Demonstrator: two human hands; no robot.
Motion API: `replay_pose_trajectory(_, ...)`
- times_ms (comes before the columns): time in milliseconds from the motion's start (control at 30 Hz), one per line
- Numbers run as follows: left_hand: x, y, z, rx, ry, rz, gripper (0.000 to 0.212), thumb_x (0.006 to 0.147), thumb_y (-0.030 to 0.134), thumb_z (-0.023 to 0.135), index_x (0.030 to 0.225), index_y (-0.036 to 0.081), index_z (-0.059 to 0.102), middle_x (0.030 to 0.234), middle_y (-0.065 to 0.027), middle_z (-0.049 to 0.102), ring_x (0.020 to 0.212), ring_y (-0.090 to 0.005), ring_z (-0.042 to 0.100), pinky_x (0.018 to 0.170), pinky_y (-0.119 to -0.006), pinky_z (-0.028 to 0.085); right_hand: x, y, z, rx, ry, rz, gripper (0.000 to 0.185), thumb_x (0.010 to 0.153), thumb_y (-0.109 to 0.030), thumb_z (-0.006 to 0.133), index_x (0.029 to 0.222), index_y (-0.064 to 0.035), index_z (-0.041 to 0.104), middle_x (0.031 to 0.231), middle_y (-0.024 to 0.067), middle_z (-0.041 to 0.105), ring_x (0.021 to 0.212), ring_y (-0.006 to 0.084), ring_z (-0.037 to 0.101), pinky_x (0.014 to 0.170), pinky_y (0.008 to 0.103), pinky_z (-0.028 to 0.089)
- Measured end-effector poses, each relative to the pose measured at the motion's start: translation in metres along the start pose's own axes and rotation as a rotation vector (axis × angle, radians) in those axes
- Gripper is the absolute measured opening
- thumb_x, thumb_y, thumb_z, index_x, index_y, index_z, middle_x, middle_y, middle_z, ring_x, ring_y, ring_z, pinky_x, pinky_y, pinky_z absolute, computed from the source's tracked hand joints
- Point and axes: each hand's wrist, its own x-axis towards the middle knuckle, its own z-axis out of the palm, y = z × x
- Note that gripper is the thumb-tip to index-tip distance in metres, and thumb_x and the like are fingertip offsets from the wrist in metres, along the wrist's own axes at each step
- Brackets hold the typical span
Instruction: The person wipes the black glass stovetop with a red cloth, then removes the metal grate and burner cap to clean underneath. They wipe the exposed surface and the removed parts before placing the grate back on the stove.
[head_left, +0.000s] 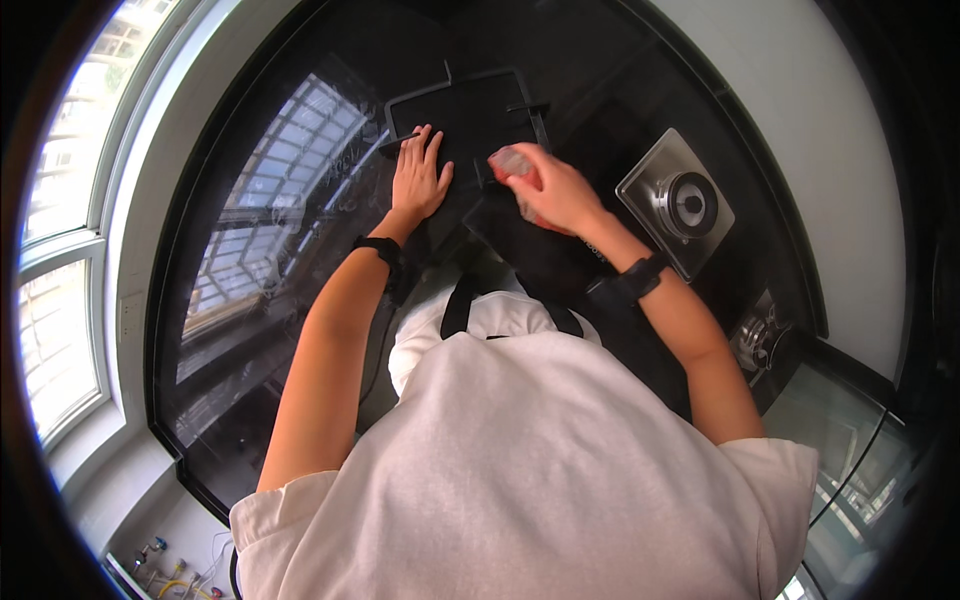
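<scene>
A black square pan support (460, 80) with short prongs lies on the glossy black countertop (585, 52) in front of me. My left hand (420, 176) is laid flat at its left side, palm down, with the fingertips at a prong. Whether it presses on the frame or on the surface below I cannot tell. In my right hand (559, 187) is a crumpled red and whitish cloth (517, 165), gripped between thumb and fingers. That hand is at the near right side of the support, and part of the cloth is hidden under it.
A gas burner on a square steel plate (679, 202) sits to the right, with another burner (759, 341) nearer me. At the left is a window (64, 322), reflected in the countertop beside whitish smears (330, 180). Small valves (154, 544) show at lower left.
</scene>
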Motion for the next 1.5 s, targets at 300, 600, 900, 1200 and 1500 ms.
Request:
replay_pose_trajectory(300,-0.001,0.001,0.006,0.134,-0.098,-0.021,0.06,0.088,0.032,0.053,0.141,0.009,0.037,0.147,-0.0124,0.033,0.14,-0.0279,0.025,0.115,-0.043,0.018,0.013,0.011,0.013,-0.116,-0.022,0.04,0.039,0.089,-0.026,0.056,0.126,-0.0185,0.052,0.109,0.0147,0.064,0.096,0.0363,0.063,0.082,0.0432,0.052)
replay_pose_trajectory(600,0.0,0.004,0.0,0.108,-0.101,-0.039,0.062,0.085,0.031,0.054,0.14,0.009,0.038,0.147,-0.0115,0.032,0.139,-0.0274,0.026,0.116,-0.043,0.018,0.04,0.041,-0.047,-0.038,0.247,0.309,0.052,0.085,-0.04,0.062,0.121,-0.0056,0.046,0.105,0.0269,0.064,0.102,0.0442,0.06,0.085,0.0447,0.048)
replay_pose_trajectory(900,0.001,0.002,0.0,0.148,-0.16,-0.086,0.062,0.087,0.038,0.051,0.141,0.011,0.039,0.148,-0.0091,0.033,0.139,-0.0242,0.027,0.117,-0.043,0.016,0.07,0.074,-0.03,0.49,0.0,0.415,0.037,0.091,-0.029,0.059,0.11,0.0028,0.059,0.099,0.0061,0.064,0.09,0.0126,0.059,0.081,0.0277,0.046)
replay_pose_trajectory(1200,0.001,0.002,0.0,0.097,-0.122,-0.088,0.063,0.084,0.033,0.054,0.14,0.01,0.039,0.148,-0.0102,0.033,0.139,-0.0248,0.028,0.117,-0.043,0.016,0.042,0.071,-0.035,0.307,-0.164,0.523,0.038,0.089,-0.028,0.057,0.107,0.005,0.059,0.093,0.0119,0.067,0.086,0.0189,0.063,0.079,0.0305,0.047)
replay_pose_trajectory(1500,0.0,0.0,0.002,0.138,-0.127,-0.084,0.062,0.085,0.04,0.051,0.139,0.01,0.041,0.147,-0.0105,0.036,0.139,-0.025,0.027,0.117,-0.044,0.016,0.054,-0.001,-0.07,-0.168,-0.162,0.197,0.039,0.082,-0.03,0.062,0.112,-0.0057,0.059,0.091,0.0193,0.067,0.09,0.0365,0.065,0.079,0.0387,0.05)
